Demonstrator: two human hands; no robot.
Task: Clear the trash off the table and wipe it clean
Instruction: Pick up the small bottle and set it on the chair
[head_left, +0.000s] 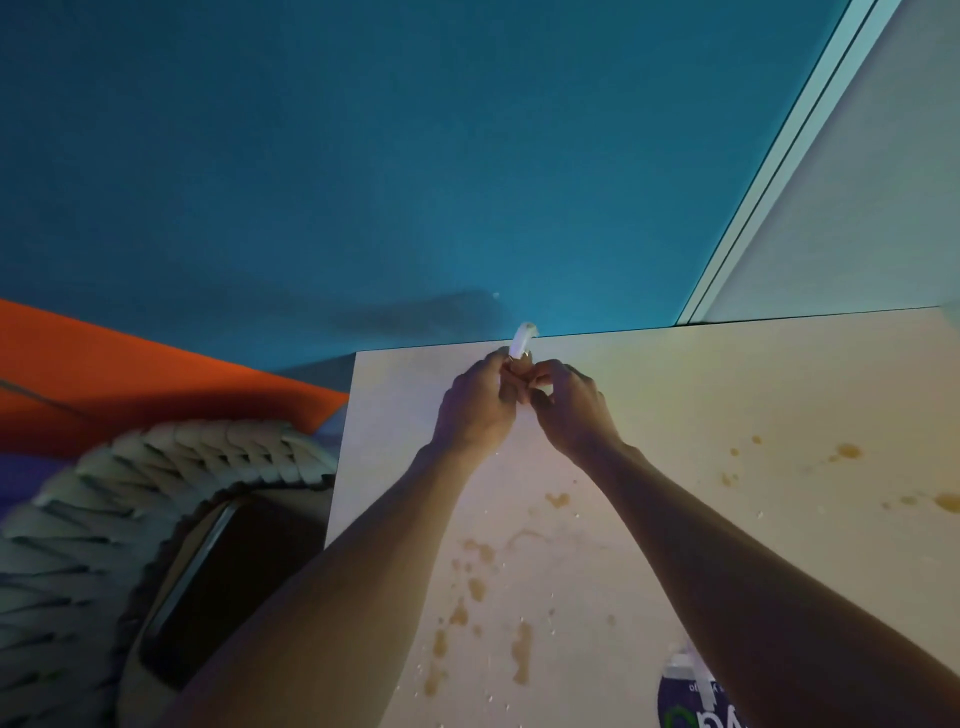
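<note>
Both hands meet above the far edge of the pale table (727, 395). My left hand (475, 402) and my right hand (569, 405) pinch a small white scrap (521, 340) that curls up from between the fingertips; what the scrap is made of cannot be told. Brownish spill stains (475, 587) and small white crumbs dot the tabletop between and beside my forearms. More stains (847, 453) lie to the right.
A dark blue spray bottle with a white cap (685, 691) stands at the near edge under my right forearm. Left of the table sits a woven basket (156, 467) with a dark lined opening. Behind are a teal wall, an orange surface and a white frame.
</note>
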